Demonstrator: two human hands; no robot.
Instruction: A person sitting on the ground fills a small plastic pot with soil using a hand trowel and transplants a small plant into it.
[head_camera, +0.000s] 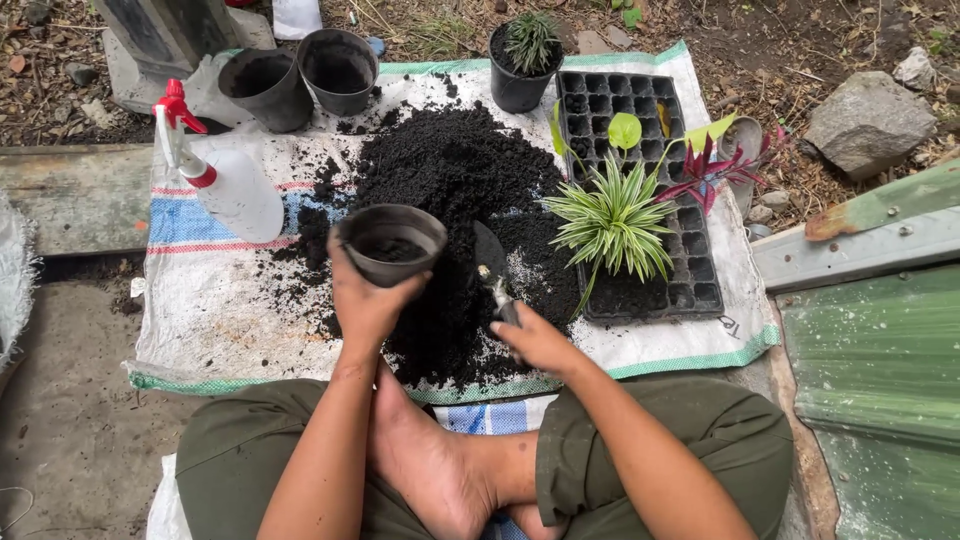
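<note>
Left hand (362, 300) up off the mat with a small black plastic pot (392, 243) clasped from below, fingers wrapped round its wall, rim level and a shallow layer of dark soil showing in the bottom. Right hand (535, 340) is clenched round the handle of a hand trowel (492, 268), blade pointing away and resting on the big heap of potting soil (450, 200) spread across the woven sack mat (215, 320). The pot hangs right over the near edge of that heap, just left of the trowel blade. Here's where it could slip: the pot is held one-handed by its side, so a heavy scoop tipped in off-centre could tilt it and spill soil back out (or over the bare foot (430, 460) tucked below). The trowel blade sits close to the striped spider plant (612, 222) in the black seedling tray (640, 200), whose leaves hang over the soil, so a wide sweep right could clip them. Loose soil already lies scattered toward the white spray bottle (235, 185) with its red trigger; a flung scoop would push more off the mat. Two empty pots (300, 80) and a potted plant (525, 60) stand well apart at the far edge, out of harm's way.
</note>
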